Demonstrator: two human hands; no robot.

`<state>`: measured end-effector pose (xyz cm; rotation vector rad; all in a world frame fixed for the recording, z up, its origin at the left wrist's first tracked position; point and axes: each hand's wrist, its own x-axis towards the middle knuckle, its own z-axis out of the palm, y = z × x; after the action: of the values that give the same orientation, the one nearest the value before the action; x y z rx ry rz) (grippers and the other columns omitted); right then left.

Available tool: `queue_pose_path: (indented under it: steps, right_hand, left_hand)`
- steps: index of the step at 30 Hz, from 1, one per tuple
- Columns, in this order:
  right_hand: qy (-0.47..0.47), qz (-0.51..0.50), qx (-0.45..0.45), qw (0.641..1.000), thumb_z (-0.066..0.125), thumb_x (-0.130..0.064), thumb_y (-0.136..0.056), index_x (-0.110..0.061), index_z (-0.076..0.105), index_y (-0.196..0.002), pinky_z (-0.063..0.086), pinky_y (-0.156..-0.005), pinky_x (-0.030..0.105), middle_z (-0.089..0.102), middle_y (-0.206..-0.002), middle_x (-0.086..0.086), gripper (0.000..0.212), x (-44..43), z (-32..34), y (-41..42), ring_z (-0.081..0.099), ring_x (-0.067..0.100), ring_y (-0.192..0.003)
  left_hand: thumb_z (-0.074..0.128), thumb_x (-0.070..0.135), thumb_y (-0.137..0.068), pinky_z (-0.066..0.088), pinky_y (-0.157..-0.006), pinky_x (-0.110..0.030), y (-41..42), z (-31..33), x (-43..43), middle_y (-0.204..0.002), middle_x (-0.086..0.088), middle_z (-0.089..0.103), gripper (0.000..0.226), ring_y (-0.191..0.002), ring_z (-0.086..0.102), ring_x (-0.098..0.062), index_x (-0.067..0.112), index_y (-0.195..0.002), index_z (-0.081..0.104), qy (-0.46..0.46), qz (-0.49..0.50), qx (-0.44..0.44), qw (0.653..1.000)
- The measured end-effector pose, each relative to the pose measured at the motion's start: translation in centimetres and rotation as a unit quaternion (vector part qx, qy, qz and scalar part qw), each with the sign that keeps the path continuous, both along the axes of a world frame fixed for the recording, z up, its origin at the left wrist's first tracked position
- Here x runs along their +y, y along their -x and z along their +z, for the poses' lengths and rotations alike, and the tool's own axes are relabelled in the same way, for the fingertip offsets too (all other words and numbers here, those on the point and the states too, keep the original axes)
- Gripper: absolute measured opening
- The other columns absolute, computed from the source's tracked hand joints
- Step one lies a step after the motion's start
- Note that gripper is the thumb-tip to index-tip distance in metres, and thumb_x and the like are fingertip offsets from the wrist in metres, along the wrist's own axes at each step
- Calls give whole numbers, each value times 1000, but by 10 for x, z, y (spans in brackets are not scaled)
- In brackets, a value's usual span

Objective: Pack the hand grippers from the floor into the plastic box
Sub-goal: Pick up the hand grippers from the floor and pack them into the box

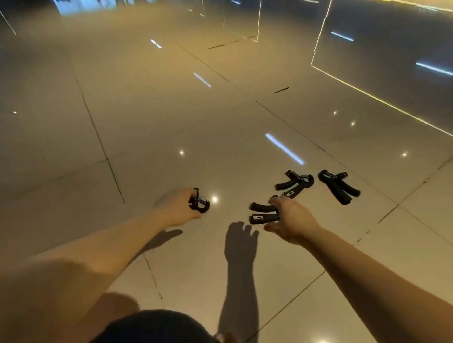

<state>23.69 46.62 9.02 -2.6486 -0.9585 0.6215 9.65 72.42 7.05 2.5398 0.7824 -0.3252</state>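
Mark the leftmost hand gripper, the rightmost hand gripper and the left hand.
leftmost hand gripper (201, 203): head view, on the exposed head end past the fingers.
rightmost hand gripper (336, 191): head view, on a handle near the head.
left hand (178, 207): head view, on its back.

Left hand (178, 207) grips the first gripper (199, 201). Right hand (293, 220) pinches the second gripper (264, 213); third gripper (298, 185) and fourth gripper (339, 187) lie just beyond.

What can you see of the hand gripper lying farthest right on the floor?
The black plastic hand gripper lies flat on the glossy beige tiled floor, untouched. Its curved head, with a shiny metal spring, points up-left in the view; its two dark handles splay toward the lower right, close together. A gap separates it from another black hand gripper on its left, and it lies beyond the right hand.
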Motion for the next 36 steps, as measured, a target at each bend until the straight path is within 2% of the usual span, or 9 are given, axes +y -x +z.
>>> queue_pose_path:
  steps: [3, 7, 10, 11, 15, 21, 28, 32, 36]
  right_hand:
    - [36, 29, -14, 999, 72, -38, -88, -18, 51, -139, 51, -98, 41, 54, -136, 2, 59, 25, -42, -27, 55, 24, -120]
    - [68, 60, -18, 996, 71, -36, -88, -18, 49, -140, 51, -97, 39, 52, -140, 1, 59, 50, -87, -55, 54, 23, -123]
    - [78, 91, -26, 992, 71, -32, -86, -18, 47, -141, 49, -99, 39, 52, -138, 1, 61, 62, -116, -70, 52, 24, -124]
    - [82, 101, -29, 991, 71, -32, -85, -20, 47, -141, 48, -99, 38, 53, -136, 0, 62, 64, -123, -73, 52, 23, -123]
    - [99, 116, -62, 986, 68, -41, -85, -20, 51, -138, 42, -106, 40, 56, -134, -1, 59, 62, -149, -75, 53, 24, -123]
    - [127, 108, -112, 980, 60, -40, -88, -23, 49, -137, 39, -101, 37, 58, -126, 0, 52, 53, -160, -72, 50, 24, -117]
    - [102, 77, -78, 989, 63, -54, -83, -27, 57, -112, 39, -92, 32, 54, -95, -5, 41, 10, -147, -45, 56, 20, -87]
    - [63, 45, -105, 991, 65, -55, -81, -29, 58, -109, 41, -86, 31, 50, -90, -7, 39, -36, -107, -33, 51, 15, -78]
    - [30, 21, -134, 990, 68, -59, -82, -30, 57, -121, 41, -93, 33, 54, -101, -6, 50, -98, -44, -19, 50, 15, -88]
  left_hand:
    - [82, 33, -79, 54, -90, -40, -28, -42, 31, -120, -3, 66, 53, -105, 63, -23, 18, -126, 61, 10, 35, 4, 999]
    - [86, 45, -65, 52, -89, -37, -45, -92, 68, -125, 1, 58, 82, -111, 58, -22, 19, -136, 55, -36, 30, 34, 998]
    - [84, 53, -52, 51, -81, -36, -45, -123, 87, -106, 12, 59, 70, -102, 60, -20, 30, -112, 57, -44, 3, 54, 998]
    - [85, 55, -52, 50, -85, -36, -45, -130, 89, -107, 12, 61, 69, -104, 60, -20, 32, -111, 57, -47, -8, 53, 997]
    - [83, 52, -71, 33, -111, -38, -43, -147, 90, -130, 9, 57, 77, -123, 49, -21, 29, -139, 54, -84, -31, 51, 995]
    - [78, 62, -68, 39, -94, -35, -39, -158, 77, -104, 14, 55, 66, -102, 53, -16, 32, -125, 64, -71, -35, 44, 996]
    - [76, 60, -69, 48, -86, -37, -34, -131, 28, -102, 14, 55, 63, -96, 52, -14, 30, -123, 65, -23, -58, -31, 998]
    - [79, 62, -71, 43, -73, -22, -44, -82, -19, -98, 18, 53, 56, -91, 49, -6, 31, -116, 66, -2, -77, -106, 991]
    - [84, 46, -75, 50, -89, -31, -56, -15, -85, -109, 10, 56, 66, -100, 52, -10, 20, -132, 62, 2, -124, -151, 981]
